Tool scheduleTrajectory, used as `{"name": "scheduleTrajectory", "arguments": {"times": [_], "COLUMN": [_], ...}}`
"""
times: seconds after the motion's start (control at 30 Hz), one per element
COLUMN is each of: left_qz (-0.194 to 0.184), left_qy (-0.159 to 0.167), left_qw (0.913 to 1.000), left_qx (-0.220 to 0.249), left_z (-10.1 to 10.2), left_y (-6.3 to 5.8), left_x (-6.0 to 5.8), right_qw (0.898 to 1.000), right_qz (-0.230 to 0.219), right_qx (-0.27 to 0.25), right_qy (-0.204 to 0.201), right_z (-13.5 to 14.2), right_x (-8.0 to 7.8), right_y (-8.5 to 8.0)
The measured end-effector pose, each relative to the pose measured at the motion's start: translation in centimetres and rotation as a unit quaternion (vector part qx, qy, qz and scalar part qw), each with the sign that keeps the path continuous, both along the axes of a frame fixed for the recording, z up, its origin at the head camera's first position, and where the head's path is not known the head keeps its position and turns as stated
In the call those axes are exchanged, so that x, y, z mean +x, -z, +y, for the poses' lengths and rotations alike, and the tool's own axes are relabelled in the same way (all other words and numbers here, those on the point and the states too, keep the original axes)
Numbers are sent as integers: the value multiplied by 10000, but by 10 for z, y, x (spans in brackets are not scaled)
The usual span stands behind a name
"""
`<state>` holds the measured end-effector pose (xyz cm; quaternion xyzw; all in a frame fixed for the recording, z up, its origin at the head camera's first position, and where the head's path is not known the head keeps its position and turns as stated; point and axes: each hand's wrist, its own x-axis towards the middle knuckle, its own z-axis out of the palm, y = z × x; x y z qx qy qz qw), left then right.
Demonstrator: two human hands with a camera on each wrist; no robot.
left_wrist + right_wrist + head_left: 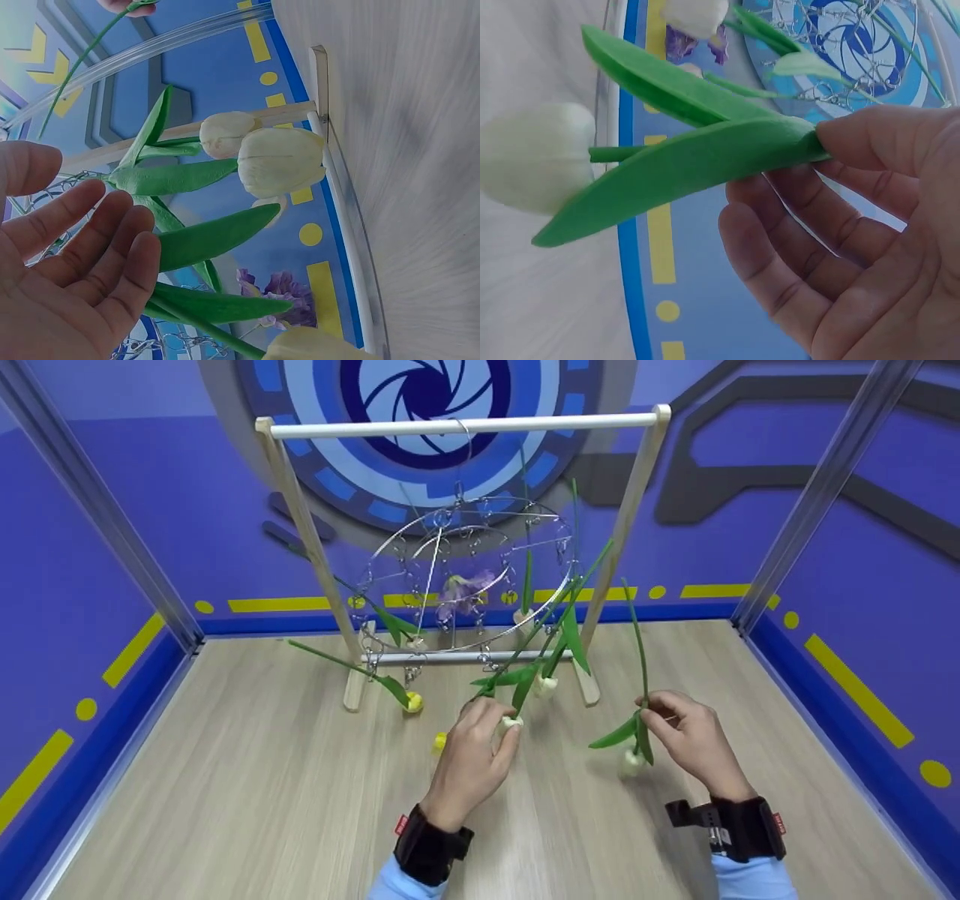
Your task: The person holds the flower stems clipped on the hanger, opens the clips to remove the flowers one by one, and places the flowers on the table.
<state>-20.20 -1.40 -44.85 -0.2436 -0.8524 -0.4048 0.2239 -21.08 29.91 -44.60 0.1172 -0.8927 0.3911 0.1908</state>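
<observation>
My right hand [694, 739] pinches the stem of a white artificial tulip [631, 763] between thumb and fingertips, where its green leaves [682, 161] join. Bloom down, this tulip hangs over the table to the right of the rack. The left hand [469, 754] is at the front of the hanging flowers, its fingers loosely bent and its thumb apart from them. Beside those fingers hang a white tulip [281, 163] and its long leaves, which the fingertips overlap in the left wrist view. Another white tulip [546, 685] hangs just behind.
A wooden rack with a white top bar [360, 430] carries a round wire hanger [386, 544] with many clips. From it hang a purple flower [456, 594], a pale tulip [523, 620] and a yellow tulip [412, 703]. Another yellow bloom [440, 742] shows beside the left hand.
</observation>
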Motion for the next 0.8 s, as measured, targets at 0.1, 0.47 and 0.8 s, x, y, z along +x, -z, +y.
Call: {"name": "scheduleTrajectory", "arguments": {"times": [0.1,0.47,0.8], "left_qz": [-33,147,96], "left_qy": [1,-23,97], "left_qw": [10000,9998,9998], "left_qx": [-32,-104,-116], "left_z": [0,2,7], "left_y": [0,1,4], "left_x": [0,1,2], "right_qw": [10000,9985,9935], "right_qz": [24,-522,-1103], "right_qx": [-10,-149,257], "right_qy": [67,110,67], "right_z": [6,21,40], "right_x": [-3,-9,-22], "right_y": [1,-1,7]}}
